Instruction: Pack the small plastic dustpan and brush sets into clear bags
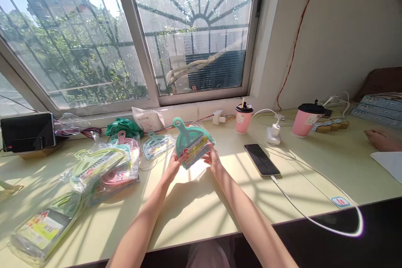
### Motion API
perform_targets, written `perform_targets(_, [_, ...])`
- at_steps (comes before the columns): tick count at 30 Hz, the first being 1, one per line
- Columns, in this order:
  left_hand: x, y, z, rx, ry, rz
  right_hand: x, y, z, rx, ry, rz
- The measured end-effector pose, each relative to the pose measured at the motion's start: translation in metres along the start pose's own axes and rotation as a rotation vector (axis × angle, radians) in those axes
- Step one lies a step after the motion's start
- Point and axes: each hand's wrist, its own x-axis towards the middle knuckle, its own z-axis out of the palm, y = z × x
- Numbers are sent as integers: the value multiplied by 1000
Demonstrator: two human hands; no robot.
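While the phone (262, 160) lies screen up on the pale table (301, 184), both hands hold a wrapped teal dustpan set (190, 139) to the left of the phone, tilted, handle pointing up and away from the person. Left hand (177, 164): fingers closed on the lower left edge, thumb over the printed front. Right hand (212, 159): at the lower right edge, the side nearer the phone, fingers bent against the wrap; firmness of grip cannot be told. A yellow printed card shows across the wide end of the set.

Farther left of the phone: one smaller-looking teal packet (157, 144) lying alone, then an overlapping heap of wrapped dustpan sets (99, 163), green and pink. Behind the phone and slightly left: pink cup (243, 122), black lid, straw. Behind it and to the right: white charger (273, 135), then a second pink cup (304, 123). White cable (301, 213) plugged into the phone's near end, looping right. Far right of the phone: another person's hand (380, 139), resting on the table.
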Motion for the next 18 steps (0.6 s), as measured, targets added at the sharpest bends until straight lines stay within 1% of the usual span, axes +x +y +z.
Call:
perform_targets(2, [1,2,-3,16,-3,1,0,-7,2,17,62,71])
perform_targets(6, [0,10,-1,-8,2,48,-3,-17,2,21,-4,65])
perform_targets(10, [-2,18,5,48,-34,88,-5,-14,0,28,-11,41])
perform_targets(13, [-3,21,6,69,-39,75,-4,-10,1,5,-20,36])
perform_targets(18, [-3,20,4,-14,-25,71,-2,-11,4,6,12,71])
